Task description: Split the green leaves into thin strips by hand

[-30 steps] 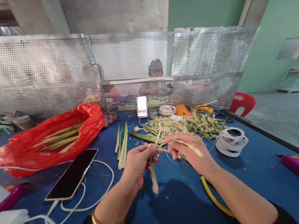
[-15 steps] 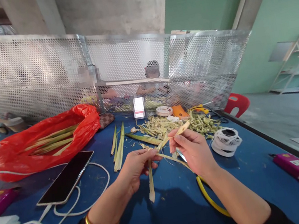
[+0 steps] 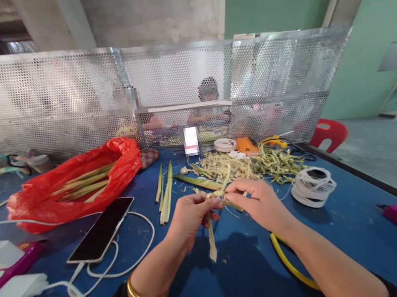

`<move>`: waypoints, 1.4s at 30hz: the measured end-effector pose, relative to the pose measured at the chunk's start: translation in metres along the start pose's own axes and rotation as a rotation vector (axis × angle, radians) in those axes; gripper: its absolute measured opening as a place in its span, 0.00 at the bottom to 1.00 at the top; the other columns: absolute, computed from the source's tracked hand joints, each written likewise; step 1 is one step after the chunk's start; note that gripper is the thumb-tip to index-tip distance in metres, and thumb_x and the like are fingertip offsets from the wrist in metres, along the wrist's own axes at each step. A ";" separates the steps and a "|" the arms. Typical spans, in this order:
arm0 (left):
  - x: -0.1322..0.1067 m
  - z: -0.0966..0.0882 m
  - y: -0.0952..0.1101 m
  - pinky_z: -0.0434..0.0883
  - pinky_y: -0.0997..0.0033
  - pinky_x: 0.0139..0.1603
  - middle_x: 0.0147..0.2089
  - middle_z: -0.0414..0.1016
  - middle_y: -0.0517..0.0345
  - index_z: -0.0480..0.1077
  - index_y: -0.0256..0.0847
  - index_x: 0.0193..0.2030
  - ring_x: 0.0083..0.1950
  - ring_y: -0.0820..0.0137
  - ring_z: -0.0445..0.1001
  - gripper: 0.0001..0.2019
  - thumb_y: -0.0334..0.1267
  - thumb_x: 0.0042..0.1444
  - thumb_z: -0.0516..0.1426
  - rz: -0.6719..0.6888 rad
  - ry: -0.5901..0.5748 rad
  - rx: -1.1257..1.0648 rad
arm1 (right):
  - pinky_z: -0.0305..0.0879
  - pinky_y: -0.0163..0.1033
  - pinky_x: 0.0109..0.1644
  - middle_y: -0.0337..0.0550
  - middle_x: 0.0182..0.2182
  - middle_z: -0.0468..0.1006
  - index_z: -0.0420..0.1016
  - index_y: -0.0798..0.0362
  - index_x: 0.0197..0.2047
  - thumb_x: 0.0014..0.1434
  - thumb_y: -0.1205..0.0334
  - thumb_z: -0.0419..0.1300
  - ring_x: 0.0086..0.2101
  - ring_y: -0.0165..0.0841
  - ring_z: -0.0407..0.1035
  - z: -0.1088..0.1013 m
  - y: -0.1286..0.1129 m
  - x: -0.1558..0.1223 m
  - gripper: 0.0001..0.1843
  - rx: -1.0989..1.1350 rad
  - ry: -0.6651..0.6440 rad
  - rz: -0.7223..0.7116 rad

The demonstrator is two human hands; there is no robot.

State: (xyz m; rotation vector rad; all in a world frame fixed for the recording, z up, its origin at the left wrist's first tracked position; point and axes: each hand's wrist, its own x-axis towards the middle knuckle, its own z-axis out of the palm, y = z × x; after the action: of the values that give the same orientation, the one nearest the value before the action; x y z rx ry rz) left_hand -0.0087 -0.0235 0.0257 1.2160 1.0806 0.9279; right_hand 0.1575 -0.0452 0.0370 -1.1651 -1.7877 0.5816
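Both hands meet over the middle of the table, working on pale yellow-green leaf strips (image 3: 212, 243). My left hand (image 3: 194, 216) is closed on the strips, pinching them between thumb and fingers, while one strip hangs down below it. Close by on the right, my right hand (image 3: 257, 204) pinches the same leaf piece, its thumb and index fingertips almost touching the left fingertips. A short leaf end pokes up between the hands. Fingers hide the join of the strips. Under my right forearm shows the curved yellow handle (image 3: 291, 266) of a tool, the rest hidden.
Beyond the hands lie a heap of leaf scraps (image 3: 281, 162), loose leaves (image 3: 168, 194) and white rolls (image 3: 313, 188). Left are a red bag (image 3: 75, 190) of leaves, a phone (image 3: 101, 232), cables and chargers (image 3: 16, 292). A perforated metal screen (image 3: 177, 70) stands behind, with people beyond.
My right hand has drawn in toward my left and lowered; the long leaf end it held up slanting to the right is now bent in between the fingers. The view has shifted slightly left.
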 end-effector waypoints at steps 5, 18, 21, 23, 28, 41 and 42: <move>-0.001 0.002 0.001 0.57 0.80 0.16 0.27 0.76 0.57 0.75 0.36 0.28 0.22 0.76 0.70 0.07 0.37 0.42 0.63 0.007 0.034 0.033 | 0.54 0.33 0.30 0.36 0.23 0.66 0.66 0.52 0.21 0.55 0.66 0.54 0.25 0.28 0.62 0.003 0.002 -0.001 0.11 -0.216 -0.075 -0.014; 0.001 0.007 -0.011 0.60 0.80 0.16 0.18 0.70 0.62 0.74 0.36 0.25 0.18 0.77 0.67 0.04 0.34 0.44 0.59 0.115 0.121 0.194 | 0.56 0.38 0.41 0.38 0.26 0.75 0.71 0.51 0.32 0.57 0.68 0.56 0.29 0.32 0.67 0.018 0.011 -0.003 0.05 -0.494 0.084 -0.264; 0.003 0.006 -0.015 0.61 0.80 0.16 0.18 0.70 0.61 0.74 0.36 0.26 0.20 0.73 0.70 0.05 0.35 0.44 0.59 0.149 0.128 0.218 | 0.56 0.38 0.41 0.38 0.25 0.75 0.69 0.51 0.30 0.58 0.69 0.55 0.27 0.31 0.67 0.021 0.012 -0.004 0.06 -0.522 0.109 -0.301; 0.002 0.007 -0.016 0.61 0.79 0.16 0.18 0.70 0.61 0.73 0.36 0.26 0.20 0.73 0.70 0.05 0.36 0.44 0.59 0.133 0.119 0.174 | 0.57 0.38 0.41 0.38 0.24 0.74 0.68 0.52 0.28 0.58 0.69 0.53 0.26 0.31 0.66 0.023 0.012 -0.005 0.08 -0.560 0.128 -0.342; -0.002 0.013 -0.017 0.61 0.79 0.17 0.17 0.68 0.62 0.70 0.36 0.23 0.19 0.74 0.69 0.04 0.34 0.42 0.59 0.073 0.109 -0.015 | 0.57 0.38 0.41 0.38 0.21 0.72 0.67 0.52 0.27 0.59 0.68 0.52 0.24 0.30 0.66 0.026 0.013 -0.006 0.10 -0.584 0.174 -0.405; -0.001 0.013 -0.024 0.65 0.78 0.19 0.18 0.71 0.61 0.76 0.36 0.27 0.19 0.74 0.69 0.10 0.29 0.41 0.54 0.157 0.029 0.272 | 0.59 0.37 0.38 0.38 0.27 0.76 0.72 0.50 0.29 0.56 0.63 0.58 0.28 0.31 0.68 0.021 0.009 -0.003 0.05 -0.389 0.059 -0.164; -0.002 0.013 -0.023 0.65 0.78 0.19 0.18 0.71 0.60 0.77 0.35 0.28 0.19 0.74 0.69 0.10 0.29 0.41 0.54 0.151 0.017 0.285 | 0.59 0.36 0.36 0.37 0.26 0.75 0.71 0.51 0.28 0.55 0.63 0.59 0.27 0.30 0.67 0.021 0.008 -0.003 0.05 -0.376 0.056 -0.140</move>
State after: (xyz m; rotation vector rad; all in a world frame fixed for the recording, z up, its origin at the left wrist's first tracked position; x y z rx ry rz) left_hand 0.0030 -0.0316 0.0033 1.5436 1.1757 0.9207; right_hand 0.1435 -0.0427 0.0197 -1.2755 -1.9637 0.1295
